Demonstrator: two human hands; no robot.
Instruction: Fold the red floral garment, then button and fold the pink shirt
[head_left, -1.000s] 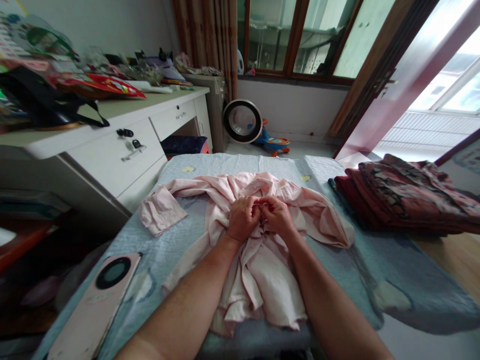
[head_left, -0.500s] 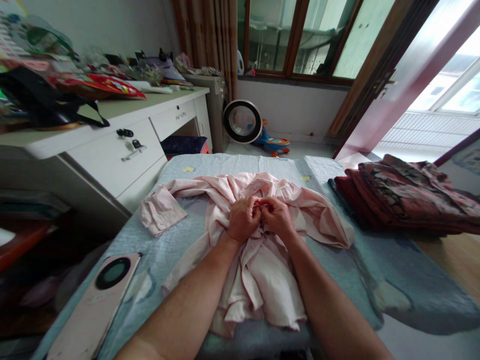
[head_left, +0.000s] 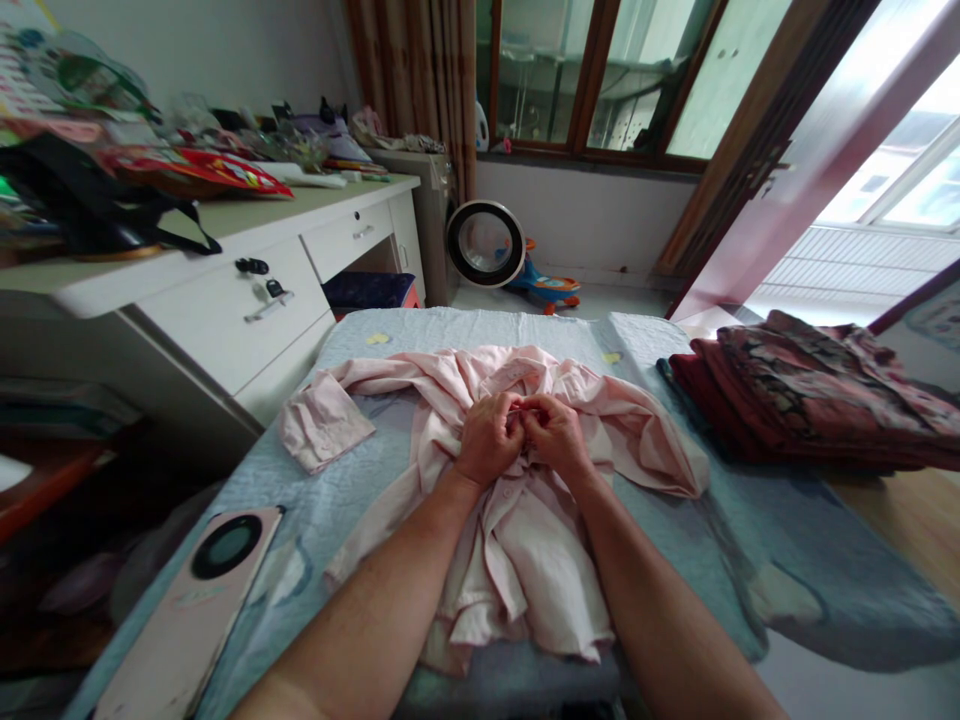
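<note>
A pale pink shirt (head_left: pixel 525 540) lies crumpled on a light blue quilted bed cover (head_left: pixel 345 480), one sleeve stretched out to the left. My left hand (head_left: pixel 486 438) and my right hand (head_left: pixel 556 432) meet at the shirt's front near the collar. Both pinch the fabric there, fingertips touching each other. What sits between the fingertips is too small to make out.
A pink phone (head_left: pixel 187 610) lies on the cover at lower left. Folded dark red patterned clothes (head_left: pixel 810 395) are stacked at the right. A cluttered white desk with drawers (head_left: pixel 247 290) stands to the left. A round fan (head_left: pixel 485 243) and a toy car sit on the floor beyond.
</note>
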